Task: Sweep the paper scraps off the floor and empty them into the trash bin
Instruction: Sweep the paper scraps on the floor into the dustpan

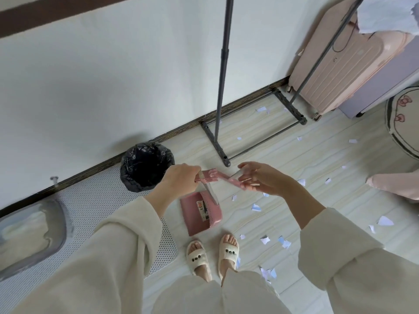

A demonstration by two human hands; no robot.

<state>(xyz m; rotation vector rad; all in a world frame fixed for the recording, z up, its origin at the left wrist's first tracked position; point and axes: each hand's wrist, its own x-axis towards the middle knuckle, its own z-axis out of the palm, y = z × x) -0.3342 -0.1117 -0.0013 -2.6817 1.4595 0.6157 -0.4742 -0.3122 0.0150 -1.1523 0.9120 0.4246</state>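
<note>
**Dustpan and broom handles held above a floor strewn with paper**

The pale wood-pattern floor [260,137] fills the lower right of the view, meeting a white wall [113,75] along a dark skirting. A pink suitcase [335,64] stands upright against the wall at the far right, behind a grey clothes rack [223,64] whose base bars rest on the floor. A white perforated mat [95,200] lies along the wall at the left, with a grey tray [29,230] on it.

The trash bin [145,166], lined with a black bag, stands by the skirting, just beside the mat's corner. Near it, in front of the person's slippered feet [213,252], the pink dustpan [200,213] sits on the floor with its silver handle rising to the left hand [179,177]. That hand's grip is curled round the pink handle top, holding it. The right hand [260,180] pinches the pink end of a second handle, the broom handle [233,181], between thumb and fingers, the other fingers loosely spread; the broom's head cannot be seen.

Paper scraps [256,207], white and pale blue, lie scattered on the floor to the right of the dustpan, beside the feet and under the rack.
</note>
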